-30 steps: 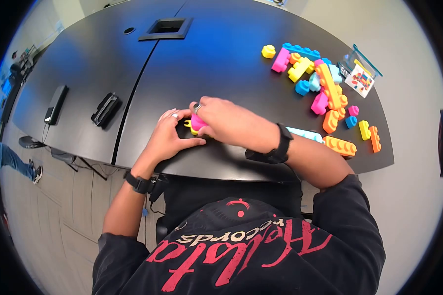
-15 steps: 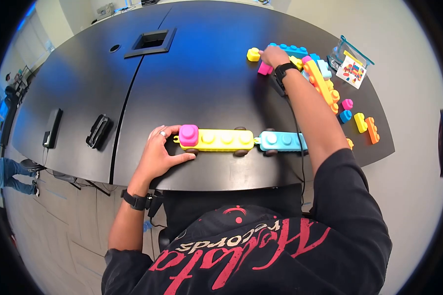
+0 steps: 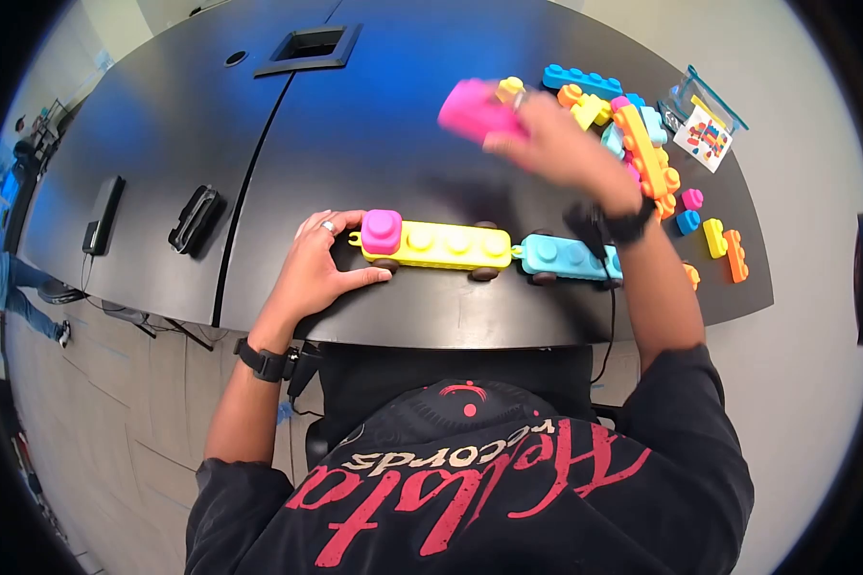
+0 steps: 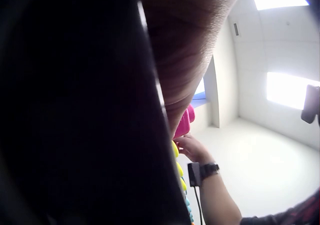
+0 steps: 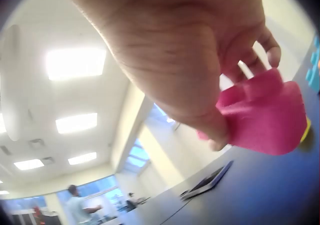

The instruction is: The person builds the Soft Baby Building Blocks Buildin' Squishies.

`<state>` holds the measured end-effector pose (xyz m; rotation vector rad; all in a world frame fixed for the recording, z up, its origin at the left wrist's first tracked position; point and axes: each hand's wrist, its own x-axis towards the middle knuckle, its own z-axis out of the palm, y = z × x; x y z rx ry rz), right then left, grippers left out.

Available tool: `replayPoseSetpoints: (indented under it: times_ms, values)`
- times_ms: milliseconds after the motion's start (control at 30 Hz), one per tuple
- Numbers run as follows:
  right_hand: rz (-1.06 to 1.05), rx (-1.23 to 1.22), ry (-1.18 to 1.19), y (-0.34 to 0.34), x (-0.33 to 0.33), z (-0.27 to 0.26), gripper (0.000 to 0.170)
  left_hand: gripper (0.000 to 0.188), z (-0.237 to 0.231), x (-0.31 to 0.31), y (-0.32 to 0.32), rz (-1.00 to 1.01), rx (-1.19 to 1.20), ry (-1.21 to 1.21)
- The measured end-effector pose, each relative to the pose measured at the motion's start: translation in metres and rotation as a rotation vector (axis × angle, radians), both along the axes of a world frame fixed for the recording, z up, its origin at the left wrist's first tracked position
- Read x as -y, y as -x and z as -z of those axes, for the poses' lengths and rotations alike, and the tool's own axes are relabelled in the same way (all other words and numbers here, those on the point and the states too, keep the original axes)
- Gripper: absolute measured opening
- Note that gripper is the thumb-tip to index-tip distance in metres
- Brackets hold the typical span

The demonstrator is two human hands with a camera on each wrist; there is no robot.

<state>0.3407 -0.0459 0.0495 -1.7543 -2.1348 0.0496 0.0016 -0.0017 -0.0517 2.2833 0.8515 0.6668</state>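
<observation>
In the head view, my right hand [image 3: 564, 144] pinches a pink toy building block [image 3: 472, 110] above the table, blurred by motion. The right wrist view shows the thumb on one side of that block and fingers at its far side. My left hand [image 3: 318, 257] holds the left end of a yellow wheeled block base [image 3: 455, 246], index finger at the back and thumb by the front wheel. A small pink block [image 3: 382, 230] sits on the base's left end. Hooked to its right end is a light-blue wheeled base [image 3: 558, 255], partly covered by a dangling cable.
A pile of coloured blocks [image 3: 647, 153] lies at the right, with a clear bag [image 3: 686, 94] and a picture card [image 3: 705, 139] beyond it. A black case [image 3: 197, 220] rests at the left. At the back is a table socket opening [image 3: 312, 45].
The right hand left the small pink block on the yellow base, reached to the pile, and now comes back leftward with a larger pink block. The left hand stays at the yellow base's end.
</observation>
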Motion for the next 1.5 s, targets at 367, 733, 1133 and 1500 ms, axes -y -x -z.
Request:
replayPoseSetpoints:
  times_ms: [367,733,1133,1500]
  values:
    - [-0.085,0.178,0.061,0.085,0.077,0.042,0.057,0.065,-0.001,0.001,-0.001,0.026,0.038,-0.040]
    - [0.000,0.340,-0.191,0.096,0.090,0.075,0.065,0.062,0.004,0.002,-0.007,0.015,0.081,-0.052]
    - [0.096,-0.027,0.030,-0.003,0.132,0.026,0.051,0.069,0.018,-0.003,-0.003,0.022,0.071,0.016]
    - [0.538,0.051,0.393,-0.144,0.159,-0.005,0.049,0.070,0.016,-0.003,-0.006,0.028,0.115,0.104]
